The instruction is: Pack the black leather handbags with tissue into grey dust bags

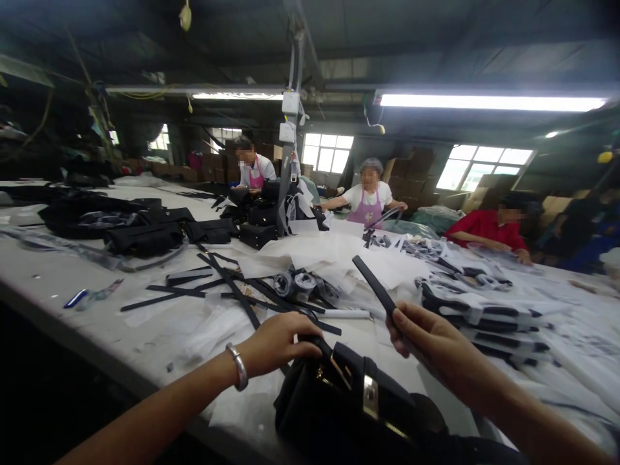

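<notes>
A black handbag (334, 413) with a gold-coloured clasp and zip lies at the table's front edge. My left hand (285, 342), with a silver bangle at the wrist, is closed on the bag's upper left part, thumb and fingers pinching black material there. In my right hand (421, 329), raised over the bag's far side, a flat black strap (371, 281) is pinched between thumb and fingers. Its free end points up and to the left. More black straps (232, 290) lie crossed on the table beyond my left hand.
Black bags (145, 236) sit at the back left of the table (29, 258). Rolled pieces (305, 281) and white sheets (334, 252) lie mid-table. Wrapped straps (484, 310) are heaped right. A post (285, 194) rises behind; several co-workers (371, 200) work across.
</notes>
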The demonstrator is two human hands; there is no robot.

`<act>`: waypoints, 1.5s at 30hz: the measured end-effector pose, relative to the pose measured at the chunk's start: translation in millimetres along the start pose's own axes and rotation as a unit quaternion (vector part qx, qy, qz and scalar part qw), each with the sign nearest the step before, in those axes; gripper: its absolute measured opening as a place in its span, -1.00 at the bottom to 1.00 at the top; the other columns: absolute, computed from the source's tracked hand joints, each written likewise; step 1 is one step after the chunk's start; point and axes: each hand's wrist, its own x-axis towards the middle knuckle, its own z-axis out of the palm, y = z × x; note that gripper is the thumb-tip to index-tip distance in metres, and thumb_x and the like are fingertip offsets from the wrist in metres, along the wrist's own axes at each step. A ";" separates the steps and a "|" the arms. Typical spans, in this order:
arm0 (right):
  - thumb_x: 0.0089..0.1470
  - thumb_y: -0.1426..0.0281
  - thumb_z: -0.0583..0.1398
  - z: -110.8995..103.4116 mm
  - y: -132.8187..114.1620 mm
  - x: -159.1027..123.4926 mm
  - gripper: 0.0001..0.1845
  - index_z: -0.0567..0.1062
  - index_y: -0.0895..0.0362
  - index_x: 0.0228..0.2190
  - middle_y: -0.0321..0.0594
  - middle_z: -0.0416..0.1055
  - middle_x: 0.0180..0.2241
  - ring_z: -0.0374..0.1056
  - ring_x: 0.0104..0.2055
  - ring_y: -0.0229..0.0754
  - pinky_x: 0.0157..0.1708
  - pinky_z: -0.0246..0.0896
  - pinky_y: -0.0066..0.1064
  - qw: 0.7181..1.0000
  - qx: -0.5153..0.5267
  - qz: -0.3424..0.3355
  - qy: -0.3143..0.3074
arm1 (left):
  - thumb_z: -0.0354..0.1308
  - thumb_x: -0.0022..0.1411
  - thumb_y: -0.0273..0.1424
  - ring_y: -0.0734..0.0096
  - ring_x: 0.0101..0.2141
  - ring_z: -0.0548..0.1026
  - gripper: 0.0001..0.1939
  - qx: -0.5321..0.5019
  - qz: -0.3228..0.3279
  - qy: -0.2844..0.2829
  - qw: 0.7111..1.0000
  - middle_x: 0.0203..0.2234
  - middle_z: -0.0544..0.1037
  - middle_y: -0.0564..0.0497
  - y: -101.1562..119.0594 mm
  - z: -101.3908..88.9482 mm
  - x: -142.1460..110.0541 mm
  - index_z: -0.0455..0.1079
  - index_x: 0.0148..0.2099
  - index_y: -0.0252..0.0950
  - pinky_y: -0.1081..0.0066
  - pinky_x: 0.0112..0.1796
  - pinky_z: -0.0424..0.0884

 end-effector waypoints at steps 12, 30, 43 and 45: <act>0.05 0.00 0.28 27.6 45.6 -25.7 -0.56 0.51 0.13 -0.27 -0.42 0.24 -0.60 0.02 -0.65 -0.47 -0.63 -0.17 -0.58 0.985 0.095 0.125 -0.066 | 0.13 0.31 -0.17 0.18 -0.02 0.51 -0.49 -0.434 -0.083 0.226 0.868 -0.03 0.56 -0.13 2.6 40.2 -16.5 0.27 0.24 -0.23 0.19 0.09 0.32; 0.02 -0.05 0.26 61.8 26.5 -4.3 -0.51 0.47 0.14 -0.29 -0.41 0.29 -0.56 0.03 -0.66 -0.46 -0.65 -0.16 -0.56 0.993 0.032 0.073 -0.082 | -0.06 0.39 -0.11 0.18 -0.06 0.49 -0.54 -0.352 -0.051 0.233 0.905 -0.11 0.56 -0.08 27.6 41.7 -21.6 0.37 0.18 -0.22 0.23 0.07 0.32; 0.23 -0.11 -0.10 69.0 -1.9 14.2 -0.28 0.22 0.09 0.19 -0.39 0.28 -0.59 0.17 -0.61 -0.27 -0.58 0.05 -0.45 0.997 -0.052 -0.056 0.001 | 0.16 0.28 -0.18 0.21 -0.18 0.48 -0.71 -0.336 -0.004 0.231 0.913 -0.23 0.55 -0.05 56.9 46.5 2.6 0.56 -0.11 -0.24 0.34 -0.13 0.38; 0.25 -0.05 -0.04 64.7 -7.1 16.4 -0.34 0.25 0.06 0.21 -0.33 0.35 -0.52 0.28 -0.50 -0.20 -0.43 0.18 -0.36 0.977 -0.190 -0.099 -0.004 | 0.18 0.26 -0.18 0.22 -0.19 0.48 -0.71 -0.314 -0.016 0.245 0.917 -0.25 0.54 -0.04 57.0 45.9 4.2 0.56 -0.09 -0.22 0.35 -0.11 0.36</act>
